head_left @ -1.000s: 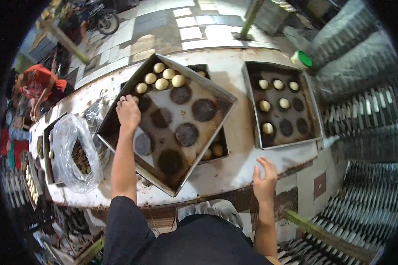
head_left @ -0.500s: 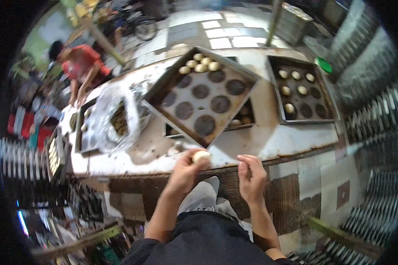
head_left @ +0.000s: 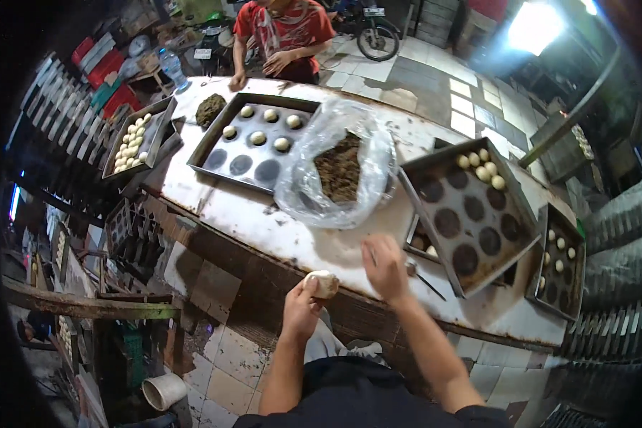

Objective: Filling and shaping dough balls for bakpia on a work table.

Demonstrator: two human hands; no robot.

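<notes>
My left hand (head_left: 299,308) grips a pale dough ball (head_left: 322,283) just in front of the table's near edge. Slightly blurred, my right hand (head_left: 381,258) hovers over the white tabletop (head_left: 228,200), fingers apart with nothing visible in them, below a clear plastic bag (head_left: 299,201) of crumbly brown filling (head_left: 337,168). Beside that hand lies a thin metal tool (head_left: 429,285). A metal tray (head_left: 415,194) to the right, with dough balls in one corner, rests tilted on another tray. Left of the bag, a second tray (head_left: 200,151) holds several dough balls on dark round spots.
More dough-filled trays stand at the far left (head_left: 157,158) and right (head_left: 574,260). A dark lump (head_left: 209,110) and water bottle (head_left: 172,70) sit at the back. A person (head_left: 282,32) in red stands across the table. Metal racks, a bucket (head_left: 164,392) and a motorcycle (head_left: 374,34) surround it.
The view has swung left. My left hand left the tilted tray and came back holding a dough ball; my right hand has moved forward over the table toward the bag.
</notes>
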